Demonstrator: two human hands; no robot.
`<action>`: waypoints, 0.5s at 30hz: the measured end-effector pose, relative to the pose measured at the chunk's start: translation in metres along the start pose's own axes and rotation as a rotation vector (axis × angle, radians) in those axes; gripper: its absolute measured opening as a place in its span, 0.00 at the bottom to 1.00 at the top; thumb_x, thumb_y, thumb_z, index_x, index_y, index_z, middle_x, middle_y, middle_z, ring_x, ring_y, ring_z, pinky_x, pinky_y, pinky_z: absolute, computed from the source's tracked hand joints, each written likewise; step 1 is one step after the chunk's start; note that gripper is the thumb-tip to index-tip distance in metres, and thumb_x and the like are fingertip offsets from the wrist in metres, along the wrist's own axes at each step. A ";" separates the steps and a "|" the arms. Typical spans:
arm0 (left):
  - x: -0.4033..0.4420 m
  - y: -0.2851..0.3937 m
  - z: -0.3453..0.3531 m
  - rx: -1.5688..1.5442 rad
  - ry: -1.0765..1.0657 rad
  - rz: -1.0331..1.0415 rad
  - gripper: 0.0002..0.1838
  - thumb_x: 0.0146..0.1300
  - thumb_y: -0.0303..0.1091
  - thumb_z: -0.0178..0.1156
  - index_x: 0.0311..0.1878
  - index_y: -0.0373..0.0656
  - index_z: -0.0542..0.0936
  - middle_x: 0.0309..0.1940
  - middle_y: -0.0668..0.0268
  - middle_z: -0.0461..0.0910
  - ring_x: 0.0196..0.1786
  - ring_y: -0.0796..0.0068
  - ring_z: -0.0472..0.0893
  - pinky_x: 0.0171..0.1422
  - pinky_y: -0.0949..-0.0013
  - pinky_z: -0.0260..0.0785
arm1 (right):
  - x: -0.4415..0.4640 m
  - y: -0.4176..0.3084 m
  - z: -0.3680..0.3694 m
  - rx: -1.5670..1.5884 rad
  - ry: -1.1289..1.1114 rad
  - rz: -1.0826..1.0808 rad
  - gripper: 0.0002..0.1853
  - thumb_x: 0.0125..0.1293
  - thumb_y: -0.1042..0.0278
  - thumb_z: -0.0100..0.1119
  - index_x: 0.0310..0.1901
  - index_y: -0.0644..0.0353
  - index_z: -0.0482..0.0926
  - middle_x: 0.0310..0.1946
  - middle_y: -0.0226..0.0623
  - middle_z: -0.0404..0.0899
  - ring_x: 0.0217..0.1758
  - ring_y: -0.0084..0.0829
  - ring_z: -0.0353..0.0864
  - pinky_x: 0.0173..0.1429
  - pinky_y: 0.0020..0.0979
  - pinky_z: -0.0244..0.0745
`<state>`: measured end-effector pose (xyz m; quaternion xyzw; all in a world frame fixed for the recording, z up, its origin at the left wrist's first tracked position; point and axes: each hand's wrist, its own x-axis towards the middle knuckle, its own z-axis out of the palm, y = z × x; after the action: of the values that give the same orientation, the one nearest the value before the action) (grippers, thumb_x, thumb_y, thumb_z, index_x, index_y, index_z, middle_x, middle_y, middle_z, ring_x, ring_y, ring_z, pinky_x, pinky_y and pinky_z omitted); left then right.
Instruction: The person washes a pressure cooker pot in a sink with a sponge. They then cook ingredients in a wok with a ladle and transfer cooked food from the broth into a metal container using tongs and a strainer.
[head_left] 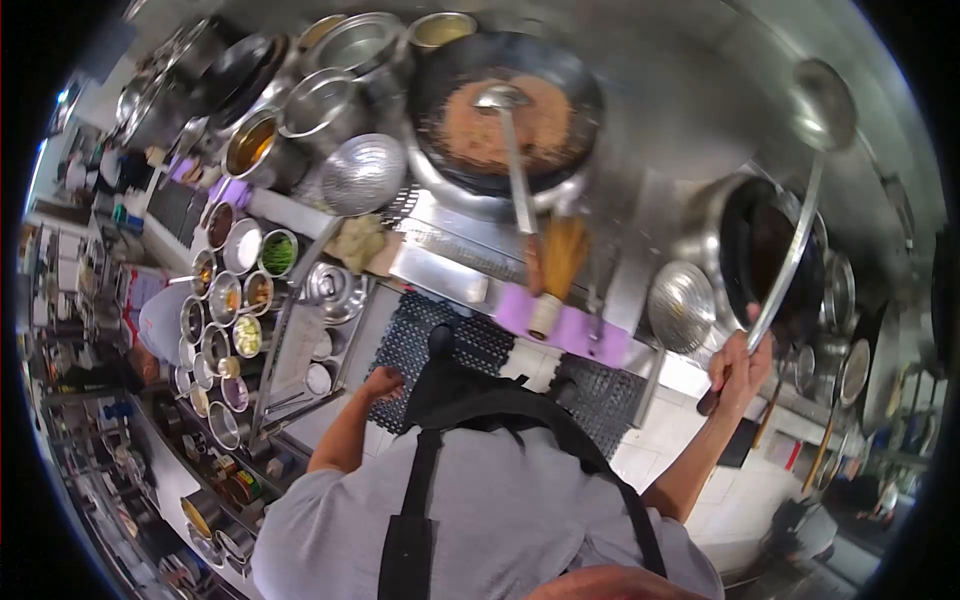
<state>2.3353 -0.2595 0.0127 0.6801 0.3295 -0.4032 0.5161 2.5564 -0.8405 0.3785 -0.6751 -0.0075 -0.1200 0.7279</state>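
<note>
My right hand is wrapped round the handle of a long metal ladle, whose bowl is raised at the upper right. Beneath its handle stands a steel pot with a dark vessel in it. At my side, over the black mat, my left hand hangs with curled fingers and nothing visible in it. Ahead, a black wok holds an orange-brown crumbly food. A second ladle rests in that wok, its wooden handle pointing towards me. A bamboo brush lies by the purple cloth.
Left of the wok stand metal pots and a perforated strainer. Several ingredient bowls fill the left counter, near a lidded pan. Another strainer sits at right. Black mats cover the floor; other people are in the background.
</note>
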 end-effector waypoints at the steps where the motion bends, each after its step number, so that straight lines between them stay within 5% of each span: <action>1: 0.016 -0.015 -0.016 -0.068 0.035 0.070 0.10 0.66 0.38 0.62 0.39 0.40 0.83 0.27 0.64 0.85 0.26 0.75 0.84 0.25 0.72 0.72 | 0.001 -0.004 0.051 0.040 -0.091 0.090 0.25 0.74 0.68 0.57 0.69 0.68 0.66 0.20 0.27 0.67 0.09 0.14 0.58 0.13 0.20 0.53; 8: 0.036 -0.089 -0.089 -0.520 0.271 0.103 0.05 0.70 0.32 0.59 0.44 0.44 0.81 0.31 0.66 0.86 0.29 0.77 0.85 0.28 0.74 0.71 | 0.040 -0.011 0.417 0.070 -0.828 0.592 0.25 0.69 0.74 0.54 0.66 0.72 0.68 0.19 0.25 0.66 0.10 0.13 0.60 0.15 0.20 0.54; 12: 0.017 -0.131 -0.103 -0.686 0.318 -0.010 0.06 0.69 0.35 0.60 0.45 0.46 0.80 0.31 0.65 0.87 0.29 0.75 0.84 0.29 0.72 0.72 | 0.063 0.052 0.583 -0.078 -1.143 0.480 0.06 0.68 0.72 0.56 0.40 0.68 0.76 0.20 0.28 0.71 0.11 0.16 0.65 0.17 0.23 0.60; 15: 0.002 -0.158 -0.098 -0.841 0.411 -0.021 0.06 0.67 0.33 0.59 0.42 0.43 0.80 0.29 0.66 0.85 0.27 0.76 0.82 0.26 0.73 0.71 | 0.062 0.082 0.671 -0.215 -1.194 0.439 0.08 0.67 0.72 0.57 0.31 0.64 0.72 0.20 0.30 0.72 0.13 0.18 0.68 0.17 0.26 0.64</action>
<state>2.2201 -0.1253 -0.0442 0.4743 0.5665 -0.0970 0.6669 2.7334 -0.1855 0.3686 -0.6806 -0.2608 0.4279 0.5345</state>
